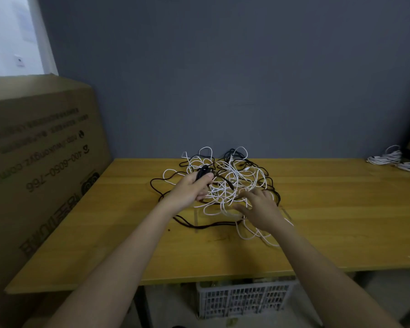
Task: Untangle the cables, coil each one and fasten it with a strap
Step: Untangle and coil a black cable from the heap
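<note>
A cardboard box (40,162) stands at the table's (341,221) left end. The left hand (189,189) grips a small bundle of black cable (204,172), fingers curled around it. The tangle of black and white cables (232,181) lies mid-table. The right hand (260,208) rests on its near side, fingers spread and fairly straight. White coiled cables (393,158) sit far right.

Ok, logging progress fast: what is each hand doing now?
Left hand: grips a bunch of black cable.
Right hand: open, fingers spread on the white cables.
</note>
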The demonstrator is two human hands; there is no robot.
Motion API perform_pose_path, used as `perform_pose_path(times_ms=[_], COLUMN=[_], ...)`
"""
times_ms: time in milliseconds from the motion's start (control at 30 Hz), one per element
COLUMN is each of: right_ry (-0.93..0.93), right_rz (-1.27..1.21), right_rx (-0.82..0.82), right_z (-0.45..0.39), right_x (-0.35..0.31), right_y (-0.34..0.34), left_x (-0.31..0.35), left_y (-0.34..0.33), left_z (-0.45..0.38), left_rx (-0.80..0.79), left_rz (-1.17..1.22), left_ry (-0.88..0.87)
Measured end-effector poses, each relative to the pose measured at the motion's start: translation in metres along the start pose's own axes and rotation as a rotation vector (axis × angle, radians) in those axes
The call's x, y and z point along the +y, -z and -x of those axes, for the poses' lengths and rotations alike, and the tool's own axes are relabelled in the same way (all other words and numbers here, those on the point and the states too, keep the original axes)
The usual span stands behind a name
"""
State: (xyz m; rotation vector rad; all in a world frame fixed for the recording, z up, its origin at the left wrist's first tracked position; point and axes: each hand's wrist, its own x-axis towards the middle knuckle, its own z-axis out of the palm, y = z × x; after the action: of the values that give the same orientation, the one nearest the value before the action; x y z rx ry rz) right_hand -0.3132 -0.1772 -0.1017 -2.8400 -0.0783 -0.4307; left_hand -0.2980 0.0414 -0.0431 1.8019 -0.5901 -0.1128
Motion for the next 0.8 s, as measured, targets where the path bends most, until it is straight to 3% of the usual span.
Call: perform_pose_path(times_ms=[100,167,300,533,700,800], right_ry=[0.076,0.150,0.292,0.303,0.240,0.234], right_rz=[-0.353,-0.491,-0.372,-0.447,-0.759,-0.757], right_rx=[0.146,0.159,0.104,0.299,0.190,0.154], right_z=[-0.001,0.000,-0.006,-0.020,-0.011,-0.012], right_x=[-0.017,-0.030,-0.050,-0.061,-0.073,-0.074], right_y=[0.022,0.034,0.034,0.041,0.040,0.040], left_x=[0.000,-0.003,-0.002,0.011,0.022,0.022], left_y=[0.000,0.001,0.003,0.007,0.018,0.019], left_z=[-0.003,-0.007,-0.014,-0.013,-0.004,-0.001], left_rx=[0.031,0.028,0.008,-0.051,-0.128,-0.177], left_rz=[0.094,0.130,0.150,0.186,0.189,0.182], left_ry=[0.051,0.079,0.111,0.116,0.081,0.080])
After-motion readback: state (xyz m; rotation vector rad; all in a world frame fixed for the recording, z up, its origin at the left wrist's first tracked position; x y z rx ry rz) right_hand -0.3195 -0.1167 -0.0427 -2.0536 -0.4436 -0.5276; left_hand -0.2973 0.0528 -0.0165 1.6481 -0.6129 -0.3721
